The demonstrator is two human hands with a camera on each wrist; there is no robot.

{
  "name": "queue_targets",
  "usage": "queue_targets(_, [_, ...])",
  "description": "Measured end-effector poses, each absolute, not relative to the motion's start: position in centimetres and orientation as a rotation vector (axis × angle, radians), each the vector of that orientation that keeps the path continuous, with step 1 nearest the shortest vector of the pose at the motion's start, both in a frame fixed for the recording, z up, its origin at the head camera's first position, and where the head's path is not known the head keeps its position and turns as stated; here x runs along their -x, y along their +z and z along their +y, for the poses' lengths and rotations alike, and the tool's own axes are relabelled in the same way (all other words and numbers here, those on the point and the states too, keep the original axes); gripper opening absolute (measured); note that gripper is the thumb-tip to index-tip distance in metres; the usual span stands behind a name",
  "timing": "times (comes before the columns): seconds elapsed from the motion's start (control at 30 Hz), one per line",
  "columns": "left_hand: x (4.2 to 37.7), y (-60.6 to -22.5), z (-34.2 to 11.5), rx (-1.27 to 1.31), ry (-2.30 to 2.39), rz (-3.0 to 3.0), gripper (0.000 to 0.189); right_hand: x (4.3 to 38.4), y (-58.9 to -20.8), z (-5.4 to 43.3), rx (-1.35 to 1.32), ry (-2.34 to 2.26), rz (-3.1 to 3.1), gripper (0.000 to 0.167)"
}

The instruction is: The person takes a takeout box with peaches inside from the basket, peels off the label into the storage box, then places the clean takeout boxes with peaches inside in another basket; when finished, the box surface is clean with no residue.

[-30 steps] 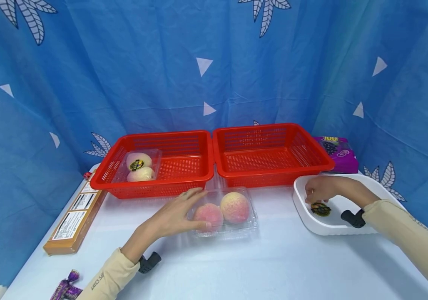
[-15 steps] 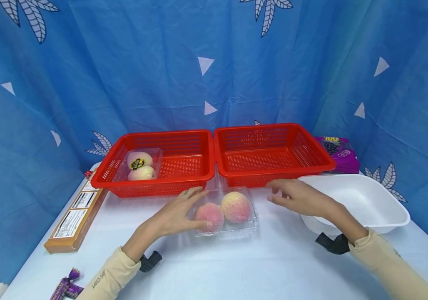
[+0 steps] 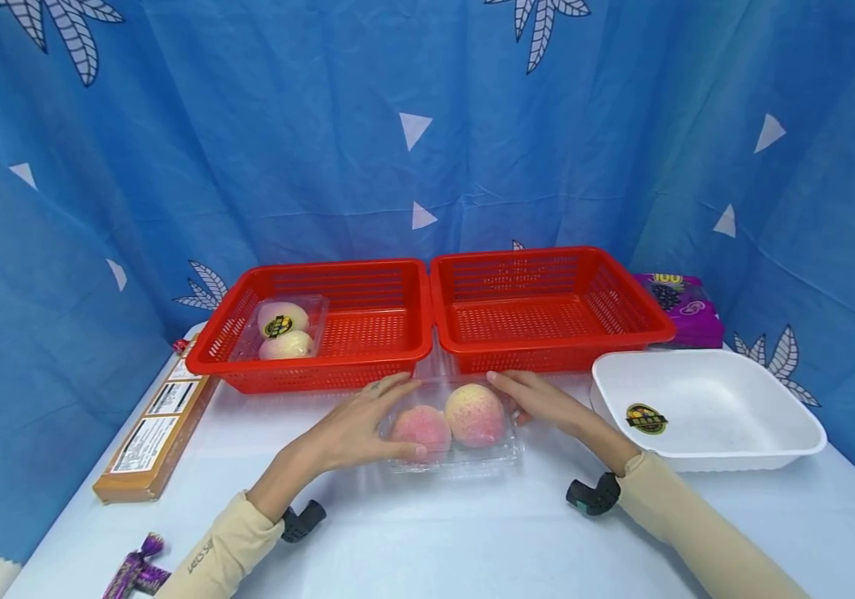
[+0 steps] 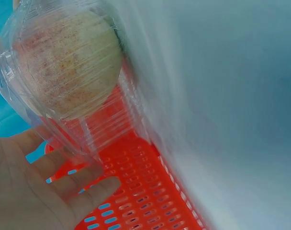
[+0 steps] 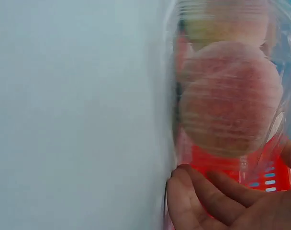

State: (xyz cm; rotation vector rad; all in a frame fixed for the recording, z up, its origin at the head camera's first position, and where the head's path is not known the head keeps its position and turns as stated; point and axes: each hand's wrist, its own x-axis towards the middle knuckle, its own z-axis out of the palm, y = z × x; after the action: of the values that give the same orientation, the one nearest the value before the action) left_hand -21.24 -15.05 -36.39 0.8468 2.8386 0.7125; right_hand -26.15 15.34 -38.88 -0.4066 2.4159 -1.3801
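Observation:
A clear plastic clamshell box point(image 3: 459, 460) lies on the table in front of the red baskets. Inside it are two peaches, a pink one point(image 3: 422, 433) on the left and a yellow-pink one point(image 3: 475, 413) on the right. My left hand point(image 3: 356, 426) touches the box's left end, thumb along the front, its fingers fairly straight in the left wrist view. At the right end my right hand point(image 3: 540, 401) touches the box, with fingers loosely bent at its edge in the right wrist view. A round dark sticker point(image 3: 646, 418) sits inside the white tub point(image 3: 712, 459).
The left red basket point(image 3: 308, 378) holds another clear box of peaches point(image 3: 285, 331), with a similar sticker. Beside it stands the right red basket point(image 3: 547, 353). A purple pack point(image 3: 685, 312) is behind the tub. A brown labelled box point(image 3: 154, 428) and purple-wrapped sweets point(image 3: 133, 570) lie on the left.
My right hand has left the white tub and moved left to the clamshell box's right end, uncovering the sticker. My left hand has stayed at the box's left end.

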Motion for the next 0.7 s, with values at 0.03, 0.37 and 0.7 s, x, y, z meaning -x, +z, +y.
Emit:
queue_targets(0.03, [21.3,-36.4,-15.1,-0.848,0.716,2.834,0.091,26.3,-38.9,15.2,0.383,-1.394,2.394,0.057])
queue_targets(0.37, [21.2,-35.8,-15.5,-0.838,0.699,2.825,0.096,25.8,-38.9,15.7,0.467,-1.599,2.081,0.016])
queue_targets(0.7, [21.3,-34.9,-15.4,-0.975,0.7,2.914,0.075,24.2,-39.1,18.2,0.509,-1.582,1.772,0.017])
